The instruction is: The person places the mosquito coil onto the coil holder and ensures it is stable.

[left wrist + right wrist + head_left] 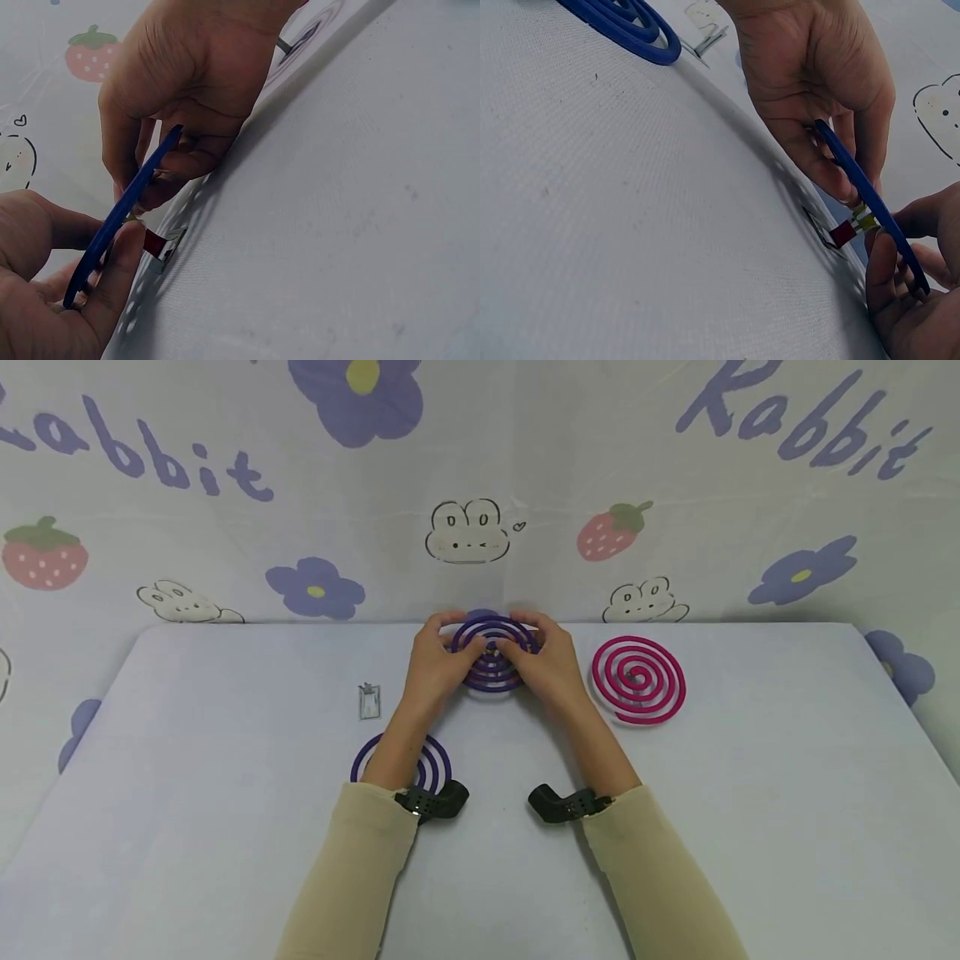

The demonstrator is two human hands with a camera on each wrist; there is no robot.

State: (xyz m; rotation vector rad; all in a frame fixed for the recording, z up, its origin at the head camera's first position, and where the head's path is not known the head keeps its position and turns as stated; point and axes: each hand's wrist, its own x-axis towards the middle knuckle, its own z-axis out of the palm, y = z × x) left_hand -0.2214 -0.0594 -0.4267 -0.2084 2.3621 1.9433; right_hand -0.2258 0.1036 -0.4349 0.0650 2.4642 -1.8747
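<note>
A dark blue spiral mosquito coil [491, 688] is held by both hands near the table's back edge. My left hand [441, 664] grips its left side, thumb reaching to the centre and fingers at the outer ring. Mirroring it, my right hand [550, 664] grips the right side, with its thumb near the centre too. Seen edge-on in the left wrist view, the coil [124, 206] is tilted. Under it, near its middle, a small metal stand [171, 253] shows, with reddish and yellowish patches on its raised part. The head view hides this stand behind the coil and hands.
A pink coil [678, 681] sits right of my right hand, slightly raised above the table [780, 793]. Another blue coil [447, 764] lies partly hidden under my left forearm. A small flat metal stand [369, 702] lies left of my left hand. A printed cloth [540, 577] hangs behind.
</note>
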